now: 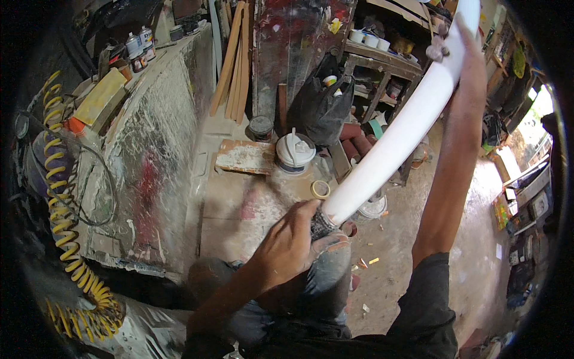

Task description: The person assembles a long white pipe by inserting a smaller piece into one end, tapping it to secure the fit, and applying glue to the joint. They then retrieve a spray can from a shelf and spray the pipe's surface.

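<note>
A long white pole (pixel 391 146) slants from above my lap to the upper right, bending in the picture. My left hand (pixel 290 242) is closed round its lower end, where a rough dark grey band (pixel 323 225) shows between thumb and fingers. Farther up, my right hand (pixel 470 57) wraps the pole from its right side, with dusty fingertips (pixel 438 49) showing at the left edge. The pole's far tip runs out of the picture. Just left of the lower end, a roll of tape (pixel 320 189) lies on the dusty floor.
Ahead stand a lidded white bucket (pixel 295 157), a whitened board (pixel 244 160), a dark tin (pixel 260 127) and a black bag (pixel 320 110). Wooden strips (pixel 235 72) lean behind. At left are a paint-spattered cabinet (pixel 158 137) and a yellow coiled hose (pixel 58 200). Scraps litter the floor (pixel 382 287).
</note>
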